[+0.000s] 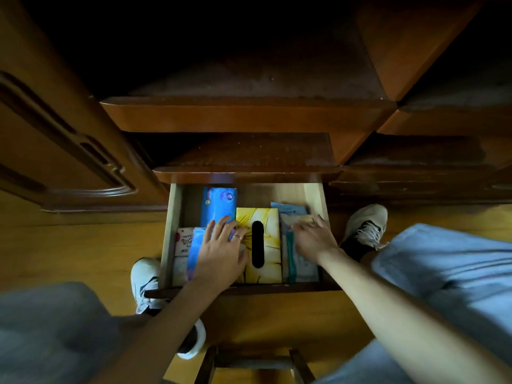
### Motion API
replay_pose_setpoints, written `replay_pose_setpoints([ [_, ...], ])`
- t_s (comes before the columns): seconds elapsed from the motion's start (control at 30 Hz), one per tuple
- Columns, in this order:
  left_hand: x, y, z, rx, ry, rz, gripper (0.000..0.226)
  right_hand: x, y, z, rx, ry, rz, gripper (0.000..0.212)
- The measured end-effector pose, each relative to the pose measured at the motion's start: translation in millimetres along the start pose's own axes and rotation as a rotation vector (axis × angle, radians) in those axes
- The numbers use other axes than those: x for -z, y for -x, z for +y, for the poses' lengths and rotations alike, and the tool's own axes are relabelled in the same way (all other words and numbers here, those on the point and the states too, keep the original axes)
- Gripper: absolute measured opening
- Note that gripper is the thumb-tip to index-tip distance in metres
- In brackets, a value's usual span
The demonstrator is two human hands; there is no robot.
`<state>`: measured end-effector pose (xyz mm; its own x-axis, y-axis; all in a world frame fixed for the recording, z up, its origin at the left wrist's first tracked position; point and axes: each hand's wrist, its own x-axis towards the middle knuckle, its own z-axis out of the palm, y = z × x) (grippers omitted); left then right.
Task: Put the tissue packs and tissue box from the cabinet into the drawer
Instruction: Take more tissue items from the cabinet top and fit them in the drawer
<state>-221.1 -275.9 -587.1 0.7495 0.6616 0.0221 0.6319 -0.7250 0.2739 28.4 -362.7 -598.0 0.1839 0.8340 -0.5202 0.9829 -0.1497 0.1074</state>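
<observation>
The open wooden drawer [169, 234] holds a yellow tissue box [270, 245] with a dark oval slot, lying flat in its middle. A blue tissue pack [219, 202] lies behind it on the left, and a white pack with red print [183, 241] sits at the left wall. Pale packs with teal stripes [297, 266] fill the right side. My left hand [221, 253] rests flat, fingers spread, on the blue packs at the box's left edge. My right hand [313, 238] lies palm down on the right packs. Neither hand grips anything.
Above the drawer are two dark cabinet shelves [249, 156]. An open cabinet door [63, 139] stands at the left. My shoes [144, 281] and knees flank the drawer on the wooden floor. A small wooden stool [249, 361] is below me.
</observation>
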Motion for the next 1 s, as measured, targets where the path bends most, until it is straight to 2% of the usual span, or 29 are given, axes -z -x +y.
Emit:
replay_pose_setpoints([
  [0.07,3.1,9.1,-8.2,0.013,-0.005,-0.045,0.053,-0.1,3.1,-3.3,-0.028,0.002,0.018,0.050],
  [0.13,6.1,19.4,-14.4,0.056,0.018,-0.083,0.064,-0.3,5.7,-10.0,-0.061,-0.001,0.038,0.064],
  [0.2,6.0,28.6,-19.9,0.081,0.046,-0.129,0.072,-1.1,10.4,-19.3,-0.068,-0.061,0.137,0.068],
  [0.3,5.2,37.8,-25.2,0.036,0.007,-0.216,0.079,1.3,23.1,-36.2,0.047,-0.291,0.308,0.053],
  [0.33,6.3,39.4,-24.8,0.007,-0.016,-0.202,0.080,2.8,29.9,-42.1,0.101,-0.375,0.316,0.052],
  [0.4,10.5,42.2,-21.0,-0.069,-0.038,-0.131,0.083,2.0,47.2,-51.0,0.226,-0.445,0.217,0.062],
  [0.47,12.5,49.0,-19.1,-0.160,-0.062,-0.128,0.093,-5.5,62.8,-59.1,0.348,-0.311,0.098,0.073],
  [0.5,12.5,54.1,-20.9,-0.200,-0.098,-0.167,0.099,-11.5,67.1,-61.2,0.393,-0.229,0.066,0.072],
  [0.57,9.1,65.4,-27.8,-0.221,-0.190,-0.280,0.104,-19.8,71.1,-61.8,0.428,-0.156,0.064,0.058],
  [0.63,4.1,74.5,-35.4,-0.164,-0.225,-0.330,0.098,-18.9,73.3,-58.4,0.417,-0.122,0.080,0.051],
  [0.7,4.2,77.9,-39.3,-0.111,-0.216,-0.309,0.094,-14.7,74.5,-54.3,0.415,-0.041,0.071,0.047],
  [0.8,1.3,73.4,-40.2,-0.145,-0.182,-0.277,0.089,-11.0,74.8,-56.0,0.401,0.043,0.064,0.044],
  [0.93,-6.7,62.8,-30.0,-0.154,-0.154,-0.316,0.088,-8.0,71.0,-54.8,0.349,0.062,0.080,0.045],
  [1.0,-8.7,56.4,-24.5,-0.122,-0.148,-0.201,0.087,-5.2,66.5,-50.2,0.279,-0.013,0.123,0.046],
])
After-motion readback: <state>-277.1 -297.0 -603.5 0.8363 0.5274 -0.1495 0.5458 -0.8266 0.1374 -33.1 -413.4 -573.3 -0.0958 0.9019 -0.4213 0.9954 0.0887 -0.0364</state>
